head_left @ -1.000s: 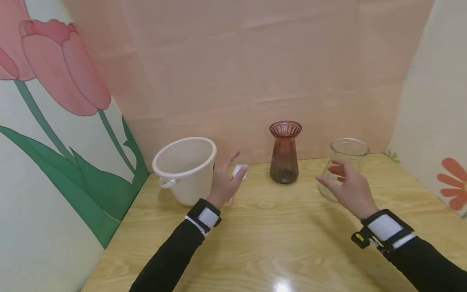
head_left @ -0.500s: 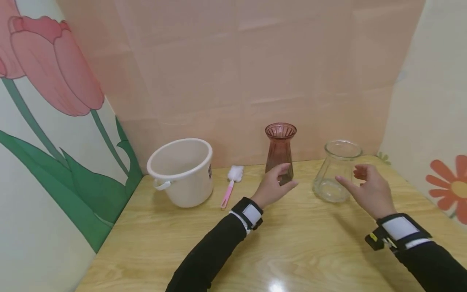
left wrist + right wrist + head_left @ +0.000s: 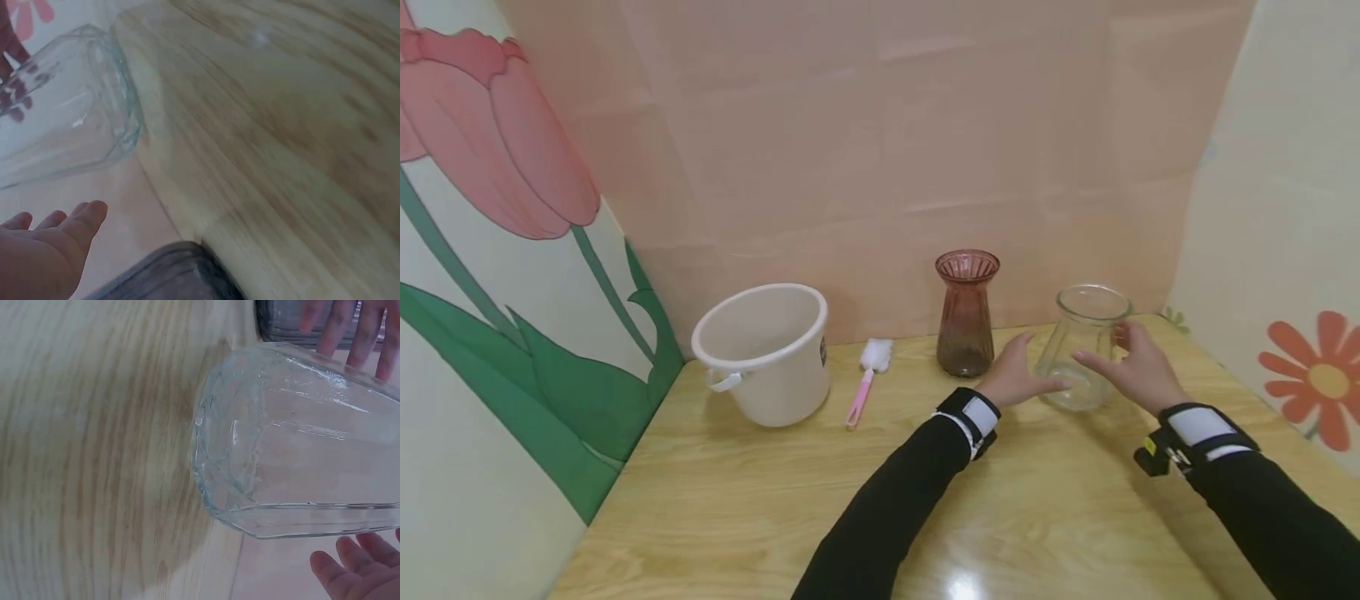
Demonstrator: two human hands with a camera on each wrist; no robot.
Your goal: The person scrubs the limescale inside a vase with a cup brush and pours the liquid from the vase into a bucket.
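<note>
A clear glass vase (image 3: 1084, 346) stands upright on the wooden table (image 3: 760, 517) at the back right. My left hand (image 3: 1026, 373) lies just left of its base with fingers straight, and the left wrist view shows a gap between that hand (image 3: 47, 250) and the glass (image 3: 69, 125). My right hand (image 3: 1131, 362) cups the vase's right side, thumb in front and fingers behind. In the right wrist view its fingertips (image 3: 353, 569) sit a little off the glass (image 3: 294, 456). Neither hand holds anything.
A ribbed brownish-pink glass vase (image 3: 966, 321) stands just left of my left hand. A pink-handled brush with a white head (image 3: 865, 379) lies beside a white plastic bucket (image 3: 763, 350) at the back left. Papered walls close the table on three sides.
My left hand has travelled right, from the brush beside the bucket, past the brown vase, to the clear vase. My right hand has closed in on the vase's right side.
</note>
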